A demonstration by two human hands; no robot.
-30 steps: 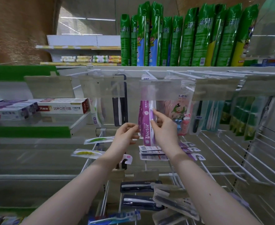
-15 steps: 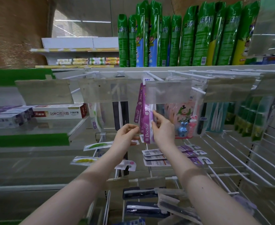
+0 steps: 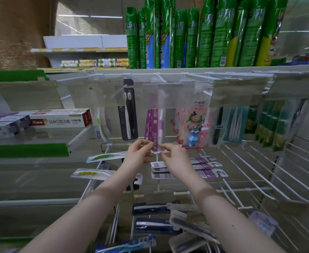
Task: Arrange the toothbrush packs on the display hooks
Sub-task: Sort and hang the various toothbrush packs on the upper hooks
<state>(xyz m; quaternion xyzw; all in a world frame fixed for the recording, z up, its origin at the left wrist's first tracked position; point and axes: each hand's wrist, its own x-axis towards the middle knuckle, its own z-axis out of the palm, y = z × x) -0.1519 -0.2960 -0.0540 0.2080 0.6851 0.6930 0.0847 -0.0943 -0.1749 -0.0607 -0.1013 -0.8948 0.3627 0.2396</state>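
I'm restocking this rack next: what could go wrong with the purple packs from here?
The left hand and right hand pinch only the bottom edge of the purple packs; a tug might pull them off their hook. Swinging them right could knock the children's packs hanging close beside.
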